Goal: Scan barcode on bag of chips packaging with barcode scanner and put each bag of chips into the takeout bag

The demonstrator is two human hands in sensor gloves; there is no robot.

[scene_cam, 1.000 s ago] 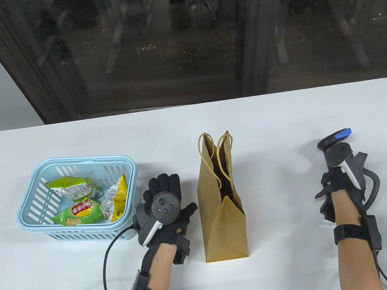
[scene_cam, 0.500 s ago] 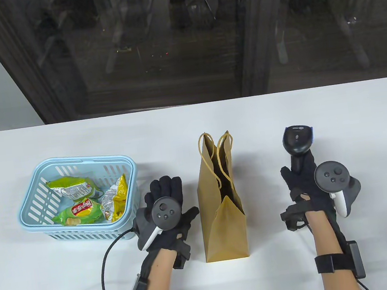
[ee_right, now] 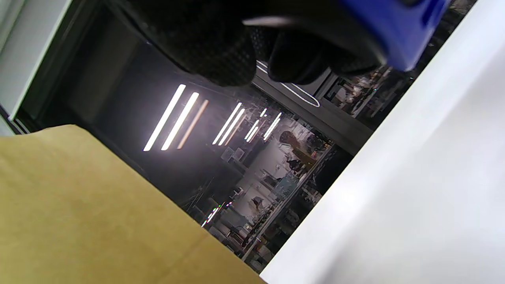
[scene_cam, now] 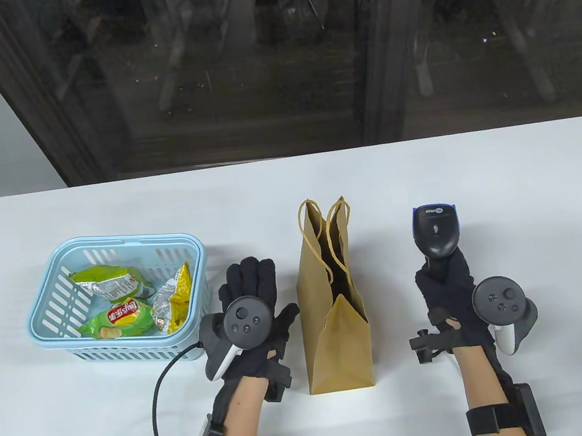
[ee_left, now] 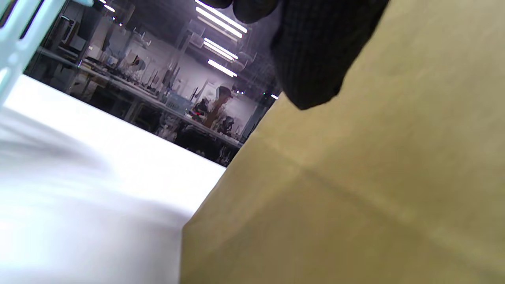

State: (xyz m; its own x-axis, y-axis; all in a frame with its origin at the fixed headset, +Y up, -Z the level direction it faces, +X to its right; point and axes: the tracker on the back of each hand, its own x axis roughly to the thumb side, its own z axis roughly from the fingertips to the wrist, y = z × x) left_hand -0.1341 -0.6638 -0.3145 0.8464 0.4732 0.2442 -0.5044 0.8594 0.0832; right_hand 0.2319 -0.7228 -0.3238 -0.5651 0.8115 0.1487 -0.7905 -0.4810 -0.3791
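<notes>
Crinkled green and yellow chip bags (scene_cam: pixel 120 307)

Pale blue slatted basket (scene_cam: pixel 51 308), green and yellow chip bags (scene_cam: pixel 122 320), brown paper bag (scene_cam: pixel 334 341)

Both hands wear black knit gloves; the left hand (scene_cam: pixel 252 309) and the right hand (scene_cam: pixel 453 293) each carry a dark round tracker with small buttons and a white-and-grey grip on the back. Black straps circle both forearms, each holding a small black box. A black cable (scene_cam: pixel 155 407) loops from the left wrist across the table.
</notes>
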